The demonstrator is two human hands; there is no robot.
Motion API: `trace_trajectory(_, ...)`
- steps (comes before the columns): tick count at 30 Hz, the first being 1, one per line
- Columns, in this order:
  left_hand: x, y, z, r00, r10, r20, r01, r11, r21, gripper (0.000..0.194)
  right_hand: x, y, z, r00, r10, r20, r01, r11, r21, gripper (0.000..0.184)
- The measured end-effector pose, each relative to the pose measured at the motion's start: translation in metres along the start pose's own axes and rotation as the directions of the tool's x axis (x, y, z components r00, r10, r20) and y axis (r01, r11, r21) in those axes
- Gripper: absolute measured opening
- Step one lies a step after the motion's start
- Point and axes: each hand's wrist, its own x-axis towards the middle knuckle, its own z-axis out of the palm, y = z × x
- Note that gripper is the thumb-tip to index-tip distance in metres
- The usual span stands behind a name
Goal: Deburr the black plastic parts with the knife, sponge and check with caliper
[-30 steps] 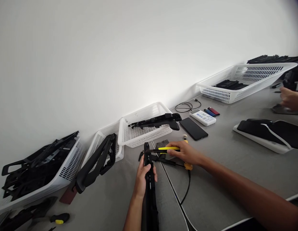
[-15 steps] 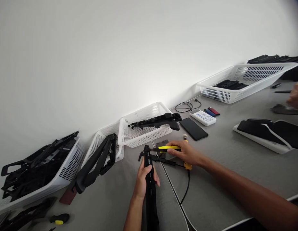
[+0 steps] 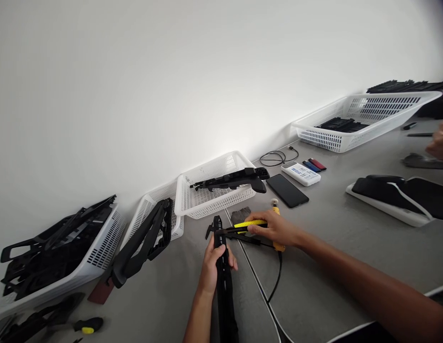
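My left hand (image 3: 215, 264) is wrapped around a long, narrow black plastic part (image 3: 224, 286) that points away from me. My right hand (image 3: 271, 226) grips a yellow-and-black utility knife (image 3: 252, 223); its slim dark tip meets the part's right edge just above my left fingers. Behind them, what looks like a black caliper (image 3: 255, 241) lies on the table. A yellow corded tool (image 3: 278, 247) is partly hidden by my right hand. A crumpled dark grey cloth (image 3: 241, 215) lies just beyond the knife.
White baskets with black parts stand along the wall: a left one (image 3: 106, 238), a middle one (image 3: 207, 207) and a right one (image 3: 345, 143). A phone (image 3: 287, 190), white device (image 3: 300, 173) and coiled cable (image 3: 275, 158) lie beyond my right hand. Another person's hand (image 3: 440, 142) is at far right.
The knife's tip has moved slightly nearer along the part, toward my left hand, and the handle has tilted. My left hand still holds the part in about the same place.
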Motion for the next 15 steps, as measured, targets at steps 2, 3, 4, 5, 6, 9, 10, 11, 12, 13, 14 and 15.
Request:
trace_trajectory(2,0.000,0.000,-0.001,1.000,0.005,-0.001,-0.005,1.000,-0.001,0.045,0.000,0.000,0.000,0.997,0.027,-0.072,-0.026,1.000,0.013,0.039)
trace_trajectory(3,0.001,-0.001,-0.001,1.000,0.007,-0.001,-0.007,1.000,-0.002,0.046,0.000,0.000,-0.001,0.995,0.037,-0.092,-0.034,0.999,0.028,0.040)
trace_trajectory(4,0.001,-0.001,-0.001,1.000,0.010,-0.002,-0.010,1.000,-0.002,0.046,0.000,0.000,-0.001,0.995,0.039,-0.090,-0.035,0.999,0.041,0.040)
trace_trajectory(5,0.001,-0.002,-0.001,1.000,0.011,-0.004,-0.011,1.000,0.000,0.045,0.000,0.001,-0.001,0.997,0.034,-0.063,-0.031,0.998,0.049,0.040)
trace_trajectory(6,0.001,-0.002,-0.001,1.000,0.011,-0.005,-0.011,1.000,0.004,0.042,0.000,0.001,-0.001,0.999,0.025,-0.021,-0.023,0.998,0.051,0.039)
trace_trajectory(9,0.000,0.000,0.001,1.000,0.000,-0.009,0.000,1.000,0.023,0.034,0.000,0.001,0.001,0.999,0.012,0.052,-0.013,1.000,0.028,0.035)
trace_trajectory(10,0.000,0.001,0.002,1.000,-0.005,-0.010,0.006,1.000,0.029,0.034,0.001,0.002,0.001,0.999,0.016,0.039,-0.016,1.000,0.017,0.035)
trace_trajectory(11,-0.001,0.003,0.003,1.000,-0.012,-0.011,0.013,0.999,0.034,0.035,0.001,0.003,0.002,1.000,0.021,0.010,-0.021,1.000,0.006,0.035)
trace_trajectory(12,-0.001,0.005,0.004,1.000,-0.019,-0.013,0.020,0.999,0.038,0.037,0.001,0.005,0.002,0.999,0.029,-0.026,-0.029,1.000,-0.006,0.035)
trace_trajectory(13,-0.002,0.007,0.006,1.000,-0.025,-0.014,0.026,0.999,0.042,0.038,0.002,0.006,0.002,0.997,0.037,-0.063,-0.038,0.999,-0.018,0.035)
trace_trajectory(14,-0.002,0.009,0.007,0.999,-0.031,-0.013,0.032,0.998,0.046,0.039,0.002,0.007,0.002,0.995,0.042,-0.095,-0.045,0.999,-0.028,0.034)
trace_trajectory(15,-0.002,0.010,0.008,0.999,-0.036,-0.013,0.036,0.998,0.050,0.039,0.002,0.008,0.001,0.992,0.045,-0.115,-0.049,0.998,-0.034,0.034)
